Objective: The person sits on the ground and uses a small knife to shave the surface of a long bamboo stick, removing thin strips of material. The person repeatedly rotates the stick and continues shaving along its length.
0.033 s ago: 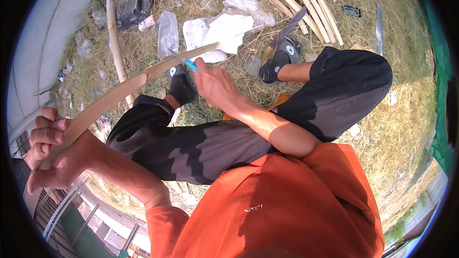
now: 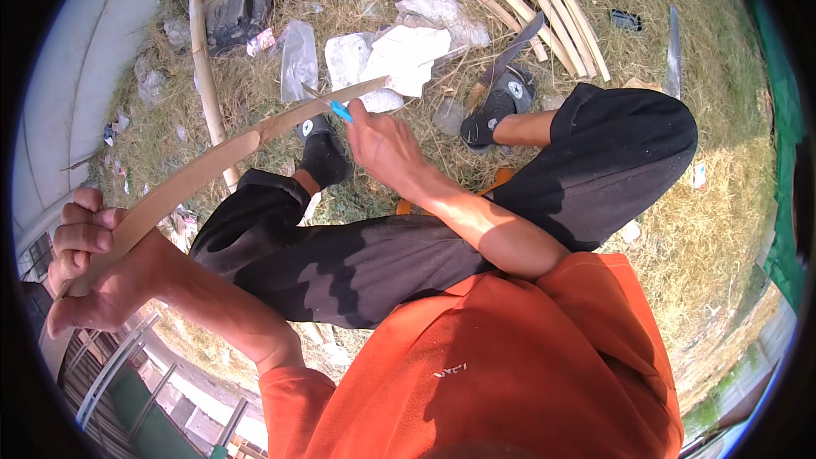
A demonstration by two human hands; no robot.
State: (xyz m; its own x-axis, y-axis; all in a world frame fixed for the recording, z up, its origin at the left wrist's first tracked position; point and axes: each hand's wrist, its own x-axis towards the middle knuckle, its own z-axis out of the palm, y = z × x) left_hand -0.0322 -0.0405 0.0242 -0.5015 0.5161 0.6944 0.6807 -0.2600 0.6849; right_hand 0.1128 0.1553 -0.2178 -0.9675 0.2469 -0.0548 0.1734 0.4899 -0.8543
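Observation:
A long, flat strip of bamboo or wood (image 2: 191, 177) slants up from the lower left. My left hand (image 2: 106, 268) is closed around its near part, with the fingers curled over the edge. The far part looks pared and narrower, and its end lies over a white slab (image 2: 408, 58). My right hand (image 2: 382, 144) grips a small knife with a blue handle (image 2: 342, 111). The knife's short blade is at the strip's pared part; I cannot tell whether it is cutting in.
Several split strips (image 2: 557, 13) lie at the top. A curved, dark blade (image 2: 517, 47) rests by my right shoe (image 2: 501, 110), and another long blade (image 2: 674, 55) lies farther right. A round pole (image 2: 204, 68), stones and a clear plastic bag (image 2: 298, 59) sit on dry grass.
My right hand and the knife have shifted very slightly, the blade tilting a little upward. The strip and my left hand are nearly unmoved.

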